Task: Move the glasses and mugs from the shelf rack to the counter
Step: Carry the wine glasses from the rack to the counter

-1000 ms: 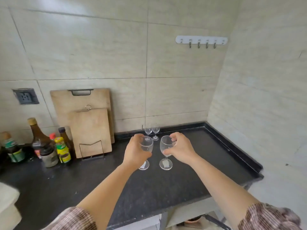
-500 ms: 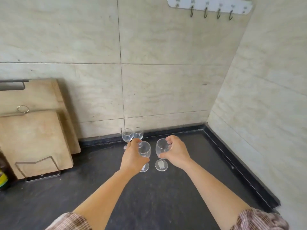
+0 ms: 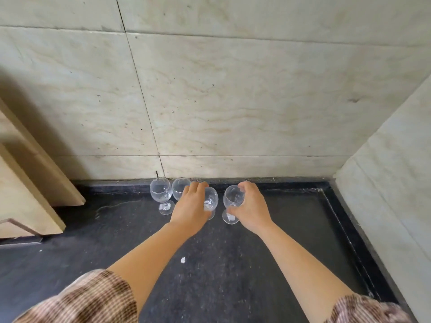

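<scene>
head view. left hand (image 3: 190, 207) with fingers curled around the bowl of 1 wine glass (image 3: 211, 199); right hand (image 3: 249, 206) with fingers wrapped around the bowl of a 2nd wine glass (image 3: 232, 197), whose foot is at the dark counter (image 3: 233, 276). 2 further wine glasses (image 3: 161, 191) stand upright, side by side, just left of the left hand, near the tiled wall (image 3: 233, 101). wooden boards (image 3: 28, 183) lean at far left.

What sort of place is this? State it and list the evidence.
Most likely a home kitchen corner. A dark speckled stone counter with a raised edge meets beige tiled walls, wooden cutting boards lean at the left, and four wine glasses stand near the back wall.
</scene>
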